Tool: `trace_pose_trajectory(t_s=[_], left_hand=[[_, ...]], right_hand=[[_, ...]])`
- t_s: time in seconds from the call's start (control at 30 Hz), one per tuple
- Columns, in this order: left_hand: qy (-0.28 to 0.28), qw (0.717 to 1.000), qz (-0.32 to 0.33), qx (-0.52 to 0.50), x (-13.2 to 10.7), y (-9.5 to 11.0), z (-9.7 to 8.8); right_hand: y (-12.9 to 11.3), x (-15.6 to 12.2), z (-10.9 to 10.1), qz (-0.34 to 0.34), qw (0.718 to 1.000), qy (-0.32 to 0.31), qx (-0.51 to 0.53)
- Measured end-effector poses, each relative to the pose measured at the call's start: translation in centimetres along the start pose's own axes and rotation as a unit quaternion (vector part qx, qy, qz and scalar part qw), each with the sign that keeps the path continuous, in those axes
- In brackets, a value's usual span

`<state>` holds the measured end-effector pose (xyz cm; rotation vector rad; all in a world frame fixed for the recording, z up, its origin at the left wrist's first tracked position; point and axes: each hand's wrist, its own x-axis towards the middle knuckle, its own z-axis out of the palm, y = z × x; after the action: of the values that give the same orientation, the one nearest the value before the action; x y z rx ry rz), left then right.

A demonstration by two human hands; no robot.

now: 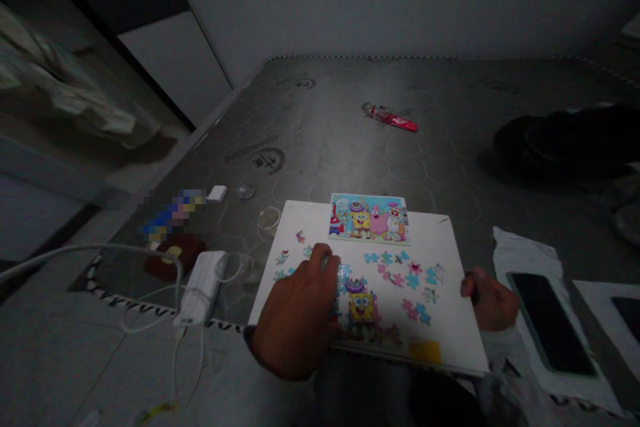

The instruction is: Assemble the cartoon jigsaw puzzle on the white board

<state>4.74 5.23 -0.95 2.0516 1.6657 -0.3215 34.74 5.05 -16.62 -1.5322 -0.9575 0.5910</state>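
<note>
While on one white puzzle board (450, 320) — left hand (297, 320), right hand (490, 299)

readable text: none
round logo (267, 160), upper left of puzzle board (445, 313): marks too dim to read

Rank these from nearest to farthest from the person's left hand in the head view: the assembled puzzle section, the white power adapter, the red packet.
1. Assembled puzzle section: right beside the left hand, on the white board.
2. White power adapter: left of the board.
3. Red packet: far ahead on the mat.
</note>
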Motion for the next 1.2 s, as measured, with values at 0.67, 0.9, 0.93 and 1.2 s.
trace_pose_trajectory(t_s=[0.67,0.9,0.93,1.2], left_hand=[[-0.003,0.999,-0.001,-0.034,0.2,-1.4,1.2],[-0.021,1.000,0.012,-0.021,0.2,-1.0,1.1],[-0.023,1.000,0.012,-0.018,0.3,-1.0,1.0],[-0.035,0.999,0.006,-0.003,0.3,-0.4,1.2]], right_hand=[[0.4,0.3,0.2,0.032,0.999,-0.032,0.024],[-0.6,-0.1,0.6,0.031,0.999,-0.015,0.019],[-0.7,-0.1,0.6,0.025,1.000,-0.011,0.015],[0.0,0.1,0.4,0.010,0.999,-0.022,0.028]])
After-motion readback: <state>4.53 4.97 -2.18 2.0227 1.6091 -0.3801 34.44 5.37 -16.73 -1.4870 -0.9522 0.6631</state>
